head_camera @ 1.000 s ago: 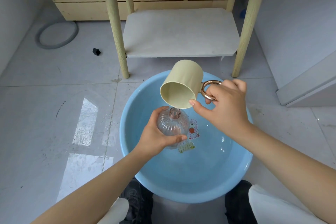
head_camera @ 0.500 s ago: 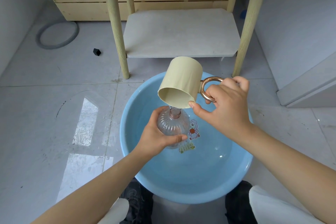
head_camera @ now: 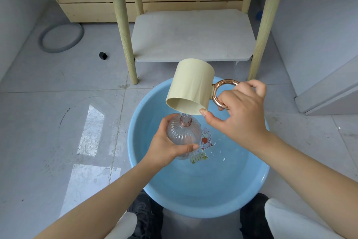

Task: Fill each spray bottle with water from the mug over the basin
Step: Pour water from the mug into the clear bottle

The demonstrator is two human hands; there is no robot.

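Observation:
A clear ribbed spray bottle (head_camera: 184,132), with no spray head on its copper-coloured neck, is gripped upright by my left hand (head_camera: 164,145) over the light blue basin (head_camera: 193,196). My right hand (head_camera: 240,110) holds the cream mug (head_camera: 190,86) by its copper ring handle, thumb against the rim. The mug is tipped steeply, mouth down, right above the bottle's neck. A thin stream of water runs from the rim into the neck. Shallow water lies in the basin, over a cartoon sticker on its bottom.
The basin stands on a grey tiled floor between my knees and black shoes. Behind it is a table with pale wooden legs (head_camera: 124,31) and a low grey shelf (head_camera: 193,35). A grey ring (head_camera: 61,38) and a small black cube (head_camera: 103,55) lie on the floor at left.
The mug has been tipped further, from a slant to nearly mouth-down, and raised slightly over the neck. The bottle and my left hand have stayed in place.

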